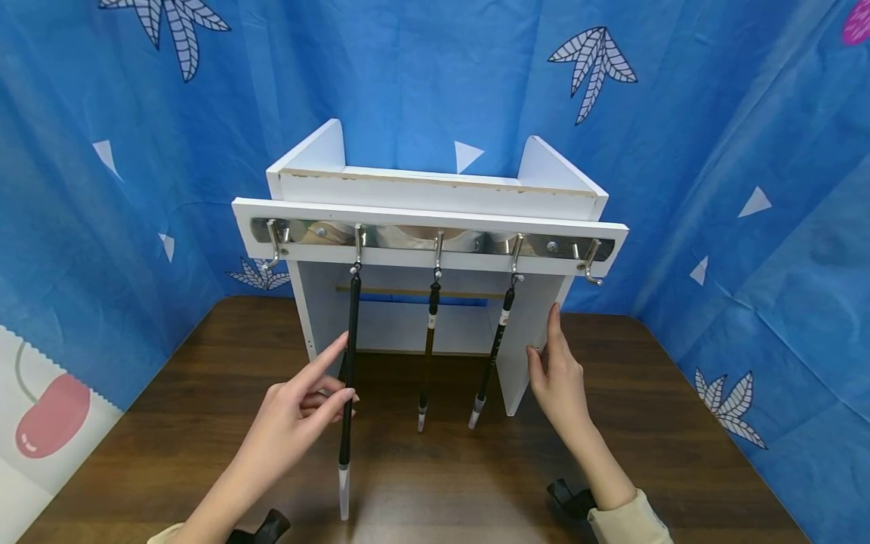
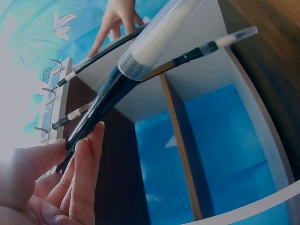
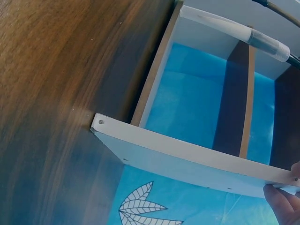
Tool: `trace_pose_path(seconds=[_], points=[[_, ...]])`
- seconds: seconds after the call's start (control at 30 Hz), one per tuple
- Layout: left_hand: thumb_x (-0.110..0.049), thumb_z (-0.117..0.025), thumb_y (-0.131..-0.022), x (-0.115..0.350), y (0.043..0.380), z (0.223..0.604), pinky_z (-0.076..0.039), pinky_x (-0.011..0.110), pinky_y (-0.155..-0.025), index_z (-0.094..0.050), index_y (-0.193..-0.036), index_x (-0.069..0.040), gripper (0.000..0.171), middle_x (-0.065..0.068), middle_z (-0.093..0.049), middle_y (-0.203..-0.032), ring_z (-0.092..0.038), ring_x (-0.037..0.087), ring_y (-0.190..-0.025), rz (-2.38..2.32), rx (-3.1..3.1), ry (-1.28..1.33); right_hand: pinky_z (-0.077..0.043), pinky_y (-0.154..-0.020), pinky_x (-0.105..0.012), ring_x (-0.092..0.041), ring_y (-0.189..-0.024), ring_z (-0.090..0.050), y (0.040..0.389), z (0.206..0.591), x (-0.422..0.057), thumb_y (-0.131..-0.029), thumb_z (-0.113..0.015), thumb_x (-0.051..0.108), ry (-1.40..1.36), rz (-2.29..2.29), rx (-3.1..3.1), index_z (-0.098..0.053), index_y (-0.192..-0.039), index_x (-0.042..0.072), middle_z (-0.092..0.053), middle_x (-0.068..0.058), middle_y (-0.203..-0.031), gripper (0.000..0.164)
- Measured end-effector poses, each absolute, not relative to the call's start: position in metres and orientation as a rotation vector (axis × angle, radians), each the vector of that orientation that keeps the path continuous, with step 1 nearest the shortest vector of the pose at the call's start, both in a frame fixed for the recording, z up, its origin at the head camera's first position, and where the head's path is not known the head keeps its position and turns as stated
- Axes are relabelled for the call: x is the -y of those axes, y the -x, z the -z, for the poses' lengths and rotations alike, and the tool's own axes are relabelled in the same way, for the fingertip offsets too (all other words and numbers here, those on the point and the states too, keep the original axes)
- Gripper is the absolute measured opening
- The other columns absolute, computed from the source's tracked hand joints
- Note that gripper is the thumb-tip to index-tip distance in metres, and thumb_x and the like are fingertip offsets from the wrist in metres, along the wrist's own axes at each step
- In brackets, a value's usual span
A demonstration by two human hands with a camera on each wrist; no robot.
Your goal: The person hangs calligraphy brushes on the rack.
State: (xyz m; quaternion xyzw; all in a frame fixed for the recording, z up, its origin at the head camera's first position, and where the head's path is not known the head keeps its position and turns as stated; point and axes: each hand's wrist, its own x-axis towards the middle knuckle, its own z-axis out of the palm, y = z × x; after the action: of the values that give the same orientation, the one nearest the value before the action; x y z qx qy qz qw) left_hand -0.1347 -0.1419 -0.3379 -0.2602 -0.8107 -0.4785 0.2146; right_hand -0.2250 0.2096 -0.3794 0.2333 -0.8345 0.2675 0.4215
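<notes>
The left hand [image 1: 295, 408] pinches a thick black calligraphy brush [image 1: 350, 325] between thumb and fingers; the left wrist view shows its pale tip under a clear cap [image 2: 157, 37]. That brush hangs by its loop from the second hook [image 1: 358, 238] of the metal rack. Two thinner capped brushes dangle to its right, one from the middle hook, a brown one [image 1: 429, 347], and one from the fourth, a dark one [image 1: 501, 329]. The right hand [image 1: 560, 378] rests its fairly straight fingers on the edge of the white shelf's right side panel [image 1: 526, 355].
The white shelf [image 1: 435, 196] stands on a dark wooden table [image 1: 421, 483], with the hook rail [image 1: 428, 215] across its front. Its outer hooks [image 1: 274, 245] hold no brush. Blue curtain with leaf prints [image 1: 408, 75] surrounds the table on the back and sides.
</notes>
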Motion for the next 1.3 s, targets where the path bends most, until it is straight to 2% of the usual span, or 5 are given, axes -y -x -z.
trace_pose_path(seconds=[0.3, 0.6, 0.83, 1.1, 1.3], points=[[0.005, -0.068, -0.082, 0.142, 0.143, 0.345, -0.053, 0.02, -0.054, -0.038, -0.144, -0.017, 0.073, -0.005, -0.065, -0.079, -0.061, 0.006, -0.059, 1.268, 2.221, 0.738, -0.042, -0.042, -0.031, -0.013, -0.055, -0.041, 0.224, 0.379, -0.21, -0.076, -0.065, -0.019, -0.58, -0.665, 2.089, -0.009, -0.151, 0.01, -0.053, -0.021, -0.104, 0.098], [0.008, -0.069, -0.079, 0.143, 0.152, 0.352, -0.05, 0.015, -0.053, -0.039, -0.144, -0.019, 0.076, -0.004, -0.066, -0.081, -0.059, 0.004, -0.061, 1.175, 2.185, 0.741, -0.042, -0.042, -0.031, -0.013, -0.055, -0.041, 0.224, 0.379, -0.21, -0.077, -0.065, -0.018, -0.583, -0.663, 2.089, -0.008, -0.151, 0.011, -0.052, -0.018, -0.095, 0.098], [0.01, -0.07, -0.078, 0.144, 0.158, 0.356, -0.052, 0.016, -0.059, -0.038, -0.144, -0.019, 0.079, -0.006, -0.066, -0.082, -0.063, 0.006, -0.067, 1.148, 2.172, 0.736, -0.041, -0.042, -0.03, -0.013, -0.055, -0.041, 0.225, 0.379, -0.21, -0.077, -0.064, -0.018, -0.585, -0.66, 2.089, -0.008, -0.151, 0.011, -0.051, -0.016, -0.092, 0.097], [0.013, -0.07, -0.076, 0.145, 0.165, 0.361, -0.052, 0.015, -0.061, -0.039, -0.144, -0.017, 0.08, 0.0, -0.067, -0.081, -0.064, 0.008, -0.068, 1.135, 2.131, 0.751, -0.042, -0.042, -0.031, -0.014, -0.055, -0.042, 0.225, 0.381, -0.21, -0.077, -0.065, -0.018, -0.578, -0.664, 2.09, -0.009, -0.151, 0.011, -0.051, -0.017, -0.092, 0.098], [0.013, -0.071, -0.074, 0.147, 0.17, 0.366, -0.053, 0.016, -0.061, -0.041, -0.143, -0.016, 0.081, -0.004, -0.066, -0.084, -0.063, 0.008, -0.069, 1.097, 2.122, 0.757, -0.042, -0.042, -0.03, -0.013, -0.055, -0.041, 0.226, 0.381, -0.21, -0.077, -0.065, -0.018, -0.577, -0.659, 2.087, -0.009, -0.151, 0.012, -0.051, -0.017, -0.093, 0.098]])
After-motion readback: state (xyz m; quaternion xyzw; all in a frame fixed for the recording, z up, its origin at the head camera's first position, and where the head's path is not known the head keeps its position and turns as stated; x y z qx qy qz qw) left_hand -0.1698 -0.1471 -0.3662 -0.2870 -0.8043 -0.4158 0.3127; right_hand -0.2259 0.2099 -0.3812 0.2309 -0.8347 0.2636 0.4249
